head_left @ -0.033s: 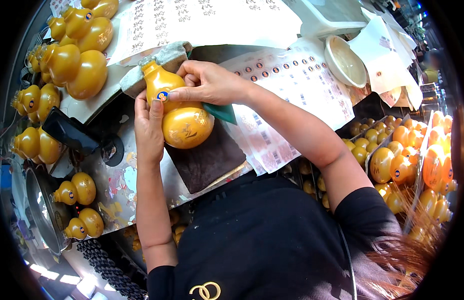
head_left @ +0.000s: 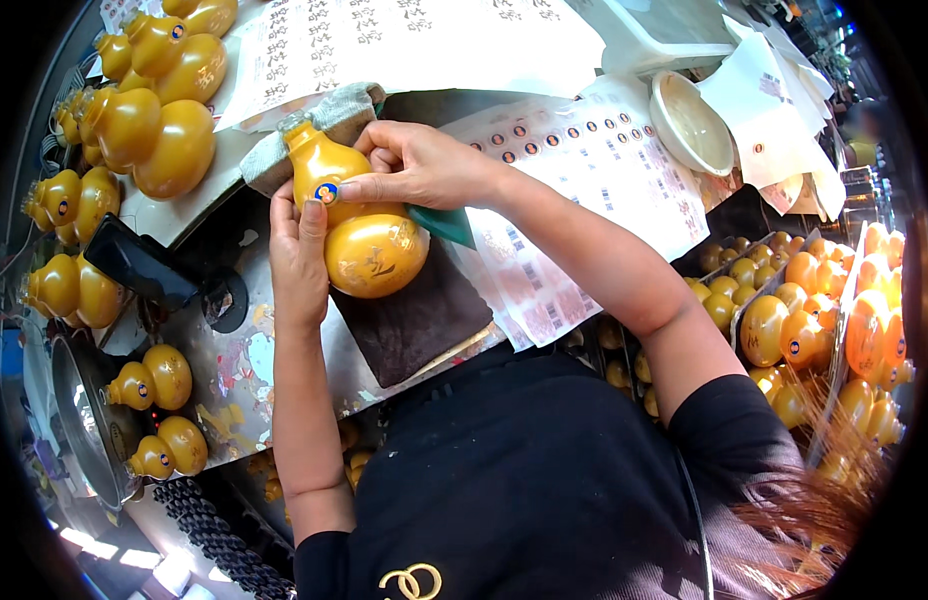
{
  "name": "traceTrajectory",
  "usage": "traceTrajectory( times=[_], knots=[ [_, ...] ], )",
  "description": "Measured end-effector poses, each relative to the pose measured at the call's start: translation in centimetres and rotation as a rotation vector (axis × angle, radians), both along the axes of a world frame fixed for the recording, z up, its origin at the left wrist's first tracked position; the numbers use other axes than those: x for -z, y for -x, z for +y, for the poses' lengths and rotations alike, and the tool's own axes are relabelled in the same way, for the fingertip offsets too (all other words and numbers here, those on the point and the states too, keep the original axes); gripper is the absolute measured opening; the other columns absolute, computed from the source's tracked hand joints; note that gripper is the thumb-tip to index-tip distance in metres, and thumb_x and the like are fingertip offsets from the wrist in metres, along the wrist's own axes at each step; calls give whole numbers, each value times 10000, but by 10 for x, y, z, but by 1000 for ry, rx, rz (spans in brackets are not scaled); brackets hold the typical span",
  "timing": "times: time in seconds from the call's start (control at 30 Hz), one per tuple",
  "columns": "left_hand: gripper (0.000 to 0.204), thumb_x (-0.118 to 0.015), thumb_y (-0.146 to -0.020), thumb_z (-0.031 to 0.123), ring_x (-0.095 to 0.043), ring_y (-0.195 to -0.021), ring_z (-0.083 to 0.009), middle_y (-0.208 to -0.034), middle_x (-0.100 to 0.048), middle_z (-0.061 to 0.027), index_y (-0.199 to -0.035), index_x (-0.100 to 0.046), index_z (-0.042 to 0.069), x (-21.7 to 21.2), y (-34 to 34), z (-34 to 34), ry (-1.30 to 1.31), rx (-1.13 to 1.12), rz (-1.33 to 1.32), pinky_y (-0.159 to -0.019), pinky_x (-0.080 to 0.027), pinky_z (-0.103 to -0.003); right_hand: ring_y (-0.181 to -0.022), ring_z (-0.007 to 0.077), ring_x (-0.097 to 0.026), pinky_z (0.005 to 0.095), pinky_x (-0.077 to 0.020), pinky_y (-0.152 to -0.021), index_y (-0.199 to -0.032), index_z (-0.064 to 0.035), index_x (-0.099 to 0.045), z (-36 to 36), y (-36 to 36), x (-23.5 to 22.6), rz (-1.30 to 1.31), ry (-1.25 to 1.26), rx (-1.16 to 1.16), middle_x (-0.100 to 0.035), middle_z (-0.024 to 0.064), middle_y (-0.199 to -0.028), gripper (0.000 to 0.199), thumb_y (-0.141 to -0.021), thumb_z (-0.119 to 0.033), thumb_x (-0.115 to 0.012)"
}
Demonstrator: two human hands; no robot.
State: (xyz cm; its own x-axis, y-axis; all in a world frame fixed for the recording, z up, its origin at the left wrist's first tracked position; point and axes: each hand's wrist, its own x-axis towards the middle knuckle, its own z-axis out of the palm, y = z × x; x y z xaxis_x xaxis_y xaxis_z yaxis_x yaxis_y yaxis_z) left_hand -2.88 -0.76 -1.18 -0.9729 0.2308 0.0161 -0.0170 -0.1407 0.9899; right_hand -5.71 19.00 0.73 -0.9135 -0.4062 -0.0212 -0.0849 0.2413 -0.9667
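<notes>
Yellow gourd bottle (head_left: 382, 255) was held in the grip of left hand (head_left: 299, 265) and right hand (head_left: 419, 172) over a dark pad (head_left: 414, 330), its sticker (head_left: 326, 192) apparently being pressed, even smoothing seemingly called for next.

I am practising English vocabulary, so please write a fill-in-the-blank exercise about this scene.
On the right hand, the ____ lies beside the round blue label on the yellow gourd-shaped bottle.
The bottle's neck points ____ from the black shirt.
The round cream bowl is to the bottle's ____.
Words: thumb; away; right.
</notes>
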Motion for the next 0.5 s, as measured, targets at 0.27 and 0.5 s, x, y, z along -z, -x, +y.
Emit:
traceTrajectory(
  times=[0.27, 0.5],
  knots=[
    [495, -431, -1006, 366, -525, -1161, -187, -1265, -514, -109, -1340, -363, 7, 0, -4, -7, -148, 61, -85, -980, -430, -318, -640, 50, -463, 208, -388, -613, -999, -30, -608, 5, -1, 7, -212, 246, 88, -515, -63, -706, 451, -827, -432, -719],
    [482, -455, -995, 399, -542, -1116, -169, -1200, -536, -113, -1273, -394, 10, -13, -5, 1, -170, -11, -119, -947, -443, -299, -742, 120, -556, 252, -464, -711, -1052, -43, -621, 29, -26, -4, -576, 916, 198, -593, -1, -843, 375, -868, -365, -673]
  ],
)
